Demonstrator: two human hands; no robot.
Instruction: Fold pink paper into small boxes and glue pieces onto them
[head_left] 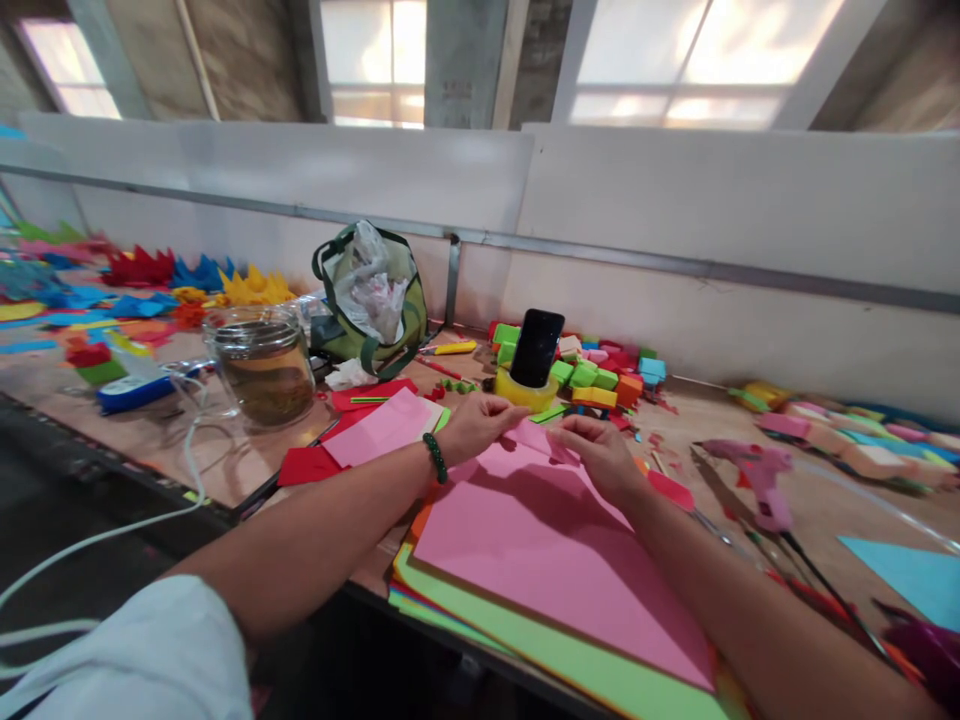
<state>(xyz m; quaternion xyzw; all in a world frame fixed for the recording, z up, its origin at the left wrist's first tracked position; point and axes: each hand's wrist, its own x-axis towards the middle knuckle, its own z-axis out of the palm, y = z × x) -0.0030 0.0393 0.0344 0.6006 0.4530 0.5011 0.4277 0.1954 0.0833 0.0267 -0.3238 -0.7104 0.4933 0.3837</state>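
My left hand (480,420), with a green bead bracelet on its wrist, pinches the far edge of a folded pink paper piece (534,440). My right hand (600,452) pinches the same piece from the right. The piece lies at the far end of a stack of coloured paper sheets (555,570) whose top sheet is pink, with green and orange sheets beneath. Both forearms reach across the stack.
A black phone (536,346) stands in a yellow tape roll (525,393) just beyond my hands, with small coloured paper boxes (600,375) behind. A glass jar (262,365), a green bag (371,295), a pink glue gun (757,475), scissors (739,525) and paper crowns (187,275) also sit on the table.
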